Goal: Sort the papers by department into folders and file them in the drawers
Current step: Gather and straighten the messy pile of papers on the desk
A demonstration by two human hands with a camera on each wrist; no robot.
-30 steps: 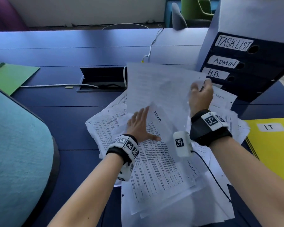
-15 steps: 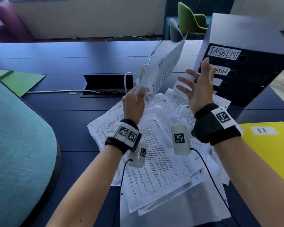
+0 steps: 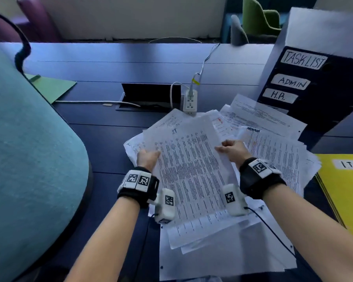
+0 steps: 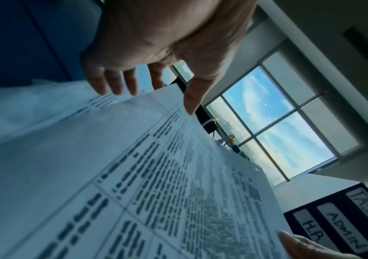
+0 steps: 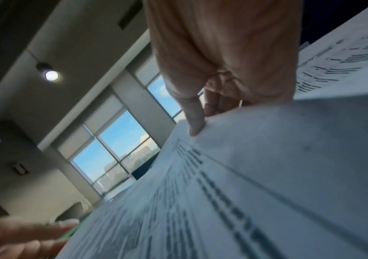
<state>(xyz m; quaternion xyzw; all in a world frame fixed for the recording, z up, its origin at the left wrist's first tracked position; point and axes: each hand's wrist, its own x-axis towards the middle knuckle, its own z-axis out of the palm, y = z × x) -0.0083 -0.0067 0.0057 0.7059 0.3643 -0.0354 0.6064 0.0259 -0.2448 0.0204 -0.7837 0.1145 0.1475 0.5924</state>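
Note:
I hold one printed sheet marked "IT" face up above a loose heap of papers on the dark blue desk. My left hand pinches its left edge, thumb on top and fingers underneath. My right hand pinches its right edge, thumb on the print. A yellow folder labelled "IT" lies at the right. The dark drawer box with labels TASKLIST, ADMIN and H.R. stands at the back right.
A green folder lies at the far left of the desk. A white power strip and cables sit by the open cable hatch behind the heap. A teal chair back fills the left side.
The sheet my left hand held upright has come down flat and face up. My right hand, open beside it half a second ago, now pinches its right edge.

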